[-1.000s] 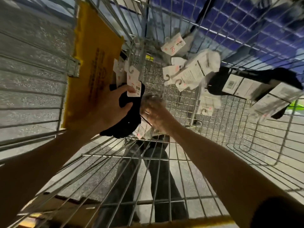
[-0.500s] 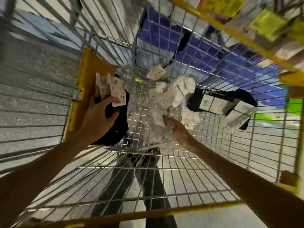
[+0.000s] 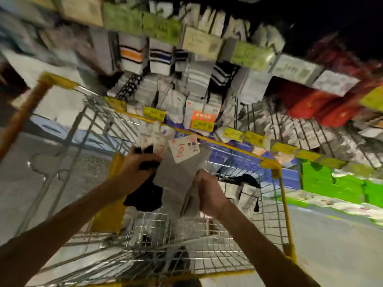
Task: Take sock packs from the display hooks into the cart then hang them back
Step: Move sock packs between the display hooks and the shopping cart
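In the left hand [image 3: 137,168] black sock packs [image 3: 145,196] are clutched; a grey pack [image 3: 176,183] is gripped by the right hand [image 3: 207,191]; both are held above the cart [image 3: 273,162] at its far rim, cards up, likely for rehanging.

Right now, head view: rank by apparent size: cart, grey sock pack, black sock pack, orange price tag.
1. cart
2. grey sock pack
3. black sock pack, partly hidden by the left hand
4. orange price tag, farther away, so real size unsure

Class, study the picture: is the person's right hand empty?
No, the right hand grips a grey sock pack held above the cart.
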`<state>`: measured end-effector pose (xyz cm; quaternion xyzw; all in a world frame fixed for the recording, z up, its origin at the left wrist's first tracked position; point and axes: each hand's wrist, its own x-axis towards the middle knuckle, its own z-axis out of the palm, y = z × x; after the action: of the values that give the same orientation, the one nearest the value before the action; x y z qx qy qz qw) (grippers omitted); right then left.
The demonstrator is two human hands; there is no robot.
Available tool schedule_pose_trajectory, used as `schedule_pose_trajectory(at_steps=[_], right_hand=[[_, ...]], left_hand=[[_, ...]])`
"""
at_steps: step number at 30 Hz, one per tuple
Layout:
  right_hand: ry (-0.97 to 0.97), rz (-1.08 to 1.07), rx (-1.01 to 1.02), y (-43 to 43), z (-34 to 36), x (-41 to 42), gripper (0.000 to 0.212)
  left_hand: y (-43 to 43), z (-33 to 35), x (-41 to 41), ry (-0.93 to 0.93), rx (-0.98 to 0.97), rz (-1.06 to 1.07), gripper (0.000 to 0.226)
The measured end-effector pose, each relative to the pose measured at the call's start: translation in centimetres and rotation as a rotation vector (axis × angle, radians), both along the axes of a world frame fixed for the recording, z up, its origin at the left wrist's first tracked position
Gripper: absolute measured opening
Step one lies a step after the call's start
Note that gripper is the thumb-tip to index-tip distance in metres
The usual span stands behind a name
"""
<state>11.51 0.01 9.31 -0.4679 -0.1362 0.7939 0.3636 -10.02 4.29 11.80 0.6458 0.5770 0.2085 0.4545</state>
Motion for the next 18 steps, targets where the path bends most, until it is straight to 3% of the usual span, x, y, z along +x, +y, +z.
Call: schedule_pose_trajectory(at_steps=[3, 6, 7, 8, 10, 12, 15, 18], right_hand=[[0.014, -0.044, 0.039, 0.5, 5.3, 1.6, 0.030], [-0.025, -0.022, 0.111, 0.5, 11.2, 2.9, 0.044], [-0.041, -0.024, 0.144, 0.5, 12.8, 3.2, 0.040], [-0.058, -0.038, 0.175, 0.4, 14.3, 3.5, 0.031], [-0.065, -0.027, 0.208, 0.2, 17.6, 3.9, 0.026], [-0.046, 0.004, 0.230, -0.2, 20.6, 4.4, 0.032], [0.007, 0.026, 0.277, -0.3, 24.4, 5.3, 0.040], [-0.066, -0.035, 0.374, 0.5, 27.0, 6.3, 0.069]], left_hand=[[0.2, 5.8, 2.0, -0.165, 0.033, 0.063, 0.023], [-0.2, 12.5, 4.9, -0.459, -0.121, 0.275, 0.018], [-0.2, 14.0, 5.7, -0.515, -0.137, 0.256, 0.012], [-0.2, 15.3, 6.3, -0.524, -0.117, 0.216, 0.007], [-0.2, 18.1, 7.2, -0.464, -0.091, 0.139, 0.021], [-0.1, 20.3, 7.7, -0.457, -0.087, 0.106, 0.026], [-0.4, 23.7, 8.5, -0.427, -0.038, 0.035, 0.007], [-0.6, 26.7, 9.4, -0.373, 0.075, -0.018, 0.011]])
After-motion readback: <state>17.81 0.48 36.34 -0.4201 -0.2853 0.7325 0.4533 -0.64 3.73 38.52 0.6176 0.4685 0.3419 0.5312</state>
